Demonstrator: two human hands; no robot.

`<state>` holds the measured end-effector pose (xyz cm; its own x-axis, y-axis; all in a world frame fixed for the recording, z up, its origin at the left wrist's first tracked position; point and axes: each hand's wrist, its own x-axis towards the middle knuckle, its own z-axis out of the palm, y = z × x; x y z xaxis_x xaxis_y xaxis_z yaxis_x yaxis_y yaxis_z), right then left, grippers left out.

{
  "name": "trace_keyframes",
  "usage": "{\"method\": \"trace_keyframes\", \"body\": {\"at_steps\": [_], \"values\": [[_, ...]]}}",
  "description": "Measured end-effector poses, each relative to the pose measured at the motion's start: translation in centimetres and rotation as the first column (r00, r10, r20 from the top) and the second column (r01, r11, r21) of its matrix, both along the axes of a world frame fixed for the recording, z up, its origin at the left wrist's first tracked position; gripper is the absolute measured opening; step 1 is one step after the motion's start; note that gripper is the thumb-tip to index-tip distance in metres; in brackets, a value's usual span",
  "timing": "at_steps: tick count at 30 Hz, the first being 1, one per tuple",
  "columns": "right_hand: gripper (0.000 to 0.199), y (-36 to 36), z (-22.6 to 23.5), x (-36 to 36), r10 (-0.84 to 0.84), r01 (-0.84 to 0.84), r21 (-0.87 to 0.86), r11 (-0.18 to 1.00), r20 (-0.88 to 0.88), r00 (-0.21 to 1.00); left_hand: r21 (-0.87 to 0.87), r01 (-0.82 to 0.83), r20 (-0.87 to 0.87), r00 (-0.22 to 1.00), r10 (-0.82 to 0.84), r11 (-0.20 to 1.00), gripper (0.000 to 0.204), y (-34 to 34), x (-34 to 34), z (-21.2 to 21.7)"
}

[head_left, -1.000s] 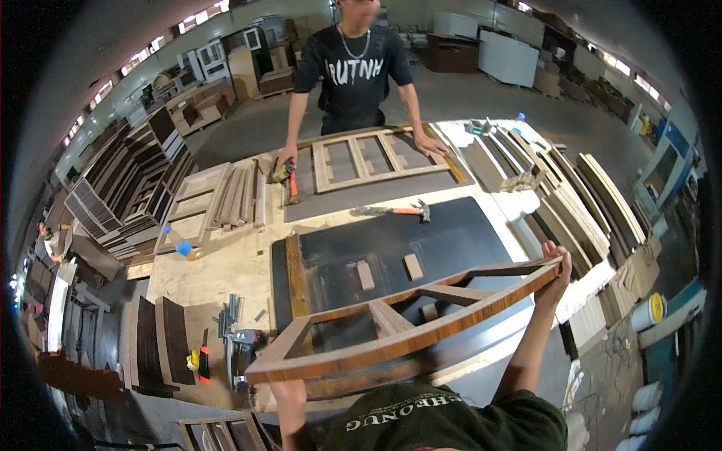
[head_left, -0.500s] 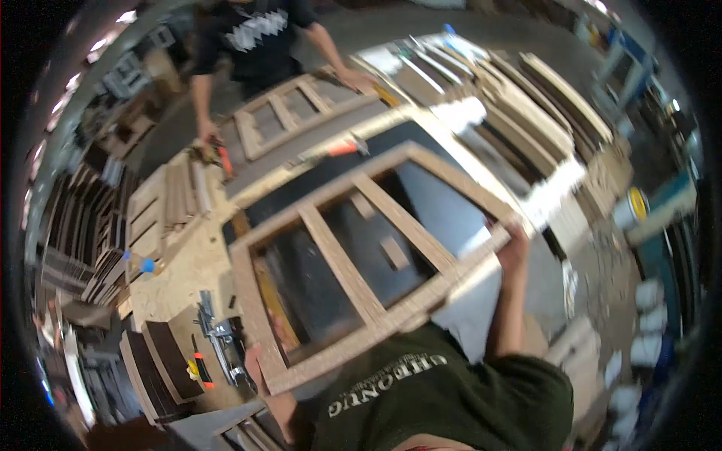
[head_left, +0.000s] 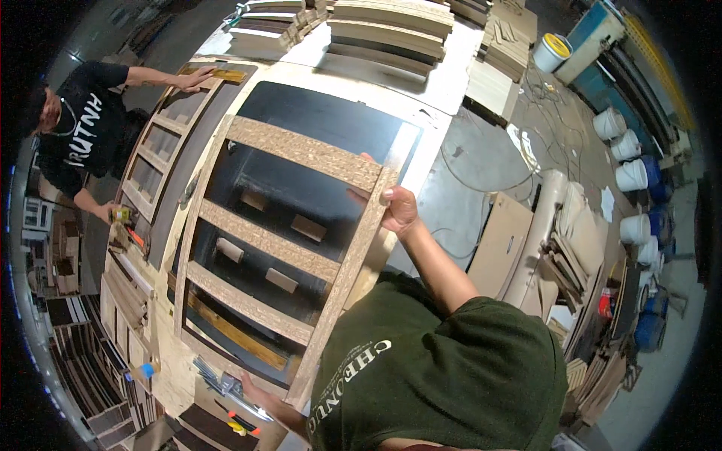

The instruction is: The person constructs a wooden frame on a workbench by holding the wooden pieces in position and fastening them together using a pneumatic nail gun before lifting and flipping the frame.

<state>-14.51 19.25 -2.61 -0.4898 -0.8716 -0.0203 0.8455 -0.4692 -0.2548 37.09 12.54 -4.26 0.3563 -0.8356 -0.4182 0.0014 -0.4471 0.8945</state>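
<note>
Both my hands grip a ladder-like particle-board frame (head_left: 271, 244) with two crossbars, held over a black panel (head_left: 316, 105). My right hand (head_left: 398, 209) is closed around its right rail near the far corner, thumb on top and fingers underneath. Lower down, my left hand (head_left: 263, 397) is at the near end rail, its fingers partly hidden against the wood. Through the openings, small wooden blocks (head_left: 308, 228) and a yellowish wooden strip (head_left: 237, 331) show below. A metal nail gun (head_left: 214, 376) lies close to my left hand.
Across the table, a co-worker in black rests hands by a similar frame (head_left: 150, 154). An orange-handled knife (head_left: 242, 422) and a blue-capped bottle (head_left: 143, 370) are at the near left. Stacked boards (head_left: 387, 30) stand at the back; white buckets (head_left: 632, 174) line the right.
The view has swung to the right, so the co-worker now appears at far left. The particle-board frame looks turned in the picture, with both my hands still at it.
</note>
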Motion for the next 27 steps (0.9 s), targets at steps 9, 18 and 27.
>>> {"method": "trace_keyframes", "body": {"at_steps": [9, 18, 27], "values": [[0.07, -2.0, -3.0, -1.7, 0.012, -0.017, 0.135, 0.991, 0.042, 0.999, -0.043, 0.097, -0.123, 0.987, -0.102, 0.994, 0.052, -1.5, -1.6, 0.0], [0.055, -6.8, -5.6, -5.1, -0.276, 0.23, 0.532, 0.815, 0.006, 0.961, -0.033, 0.174, 0.229, 0.96, -0.162, 0.984, 0.055, -6.8, -4.0, -3.9], [0.063, -10.3, -5.8, -7.7, 0.364, 0.942, 0.036, 0.333, -0.927, -0.093, 0.08, 0.322, 0.951, 0.259, -0.169, 0.943, 0.08, -5.7, -8.3, -3.3]]}}
